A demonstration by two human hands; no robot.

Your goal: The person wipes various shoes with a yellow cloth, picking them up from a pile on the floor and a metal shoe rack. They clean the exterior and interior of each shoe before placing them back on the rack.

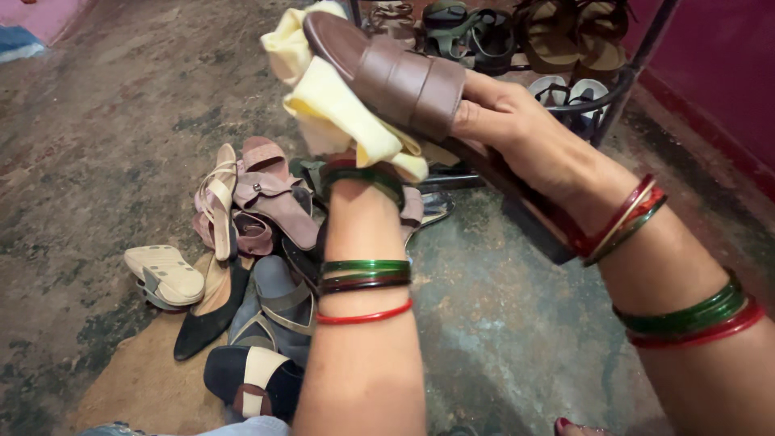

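The brown sandal (395, 77) at the top centre of the frame looks like smooth, matt leather or an imitation; I cannot tell which. The pale yellow cloth (339, 113) pressed to it is soft and creased. Glossy bangles (363, 274) shine like glass or plastic. The floor (500, 315) is rough, mottled concrete, and the rack (638, 48) at the upper right is dark metal.

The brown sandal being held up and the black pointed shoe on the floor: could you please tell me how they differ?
The brown sandal has an open toe and a wide banded strap; the black pointed shoe is closed at the toe. The sandal is held up in the right hand, with a yellow cloth in the left hand against it; the black shoe lies in the pile on the floor. Both are single shoes.
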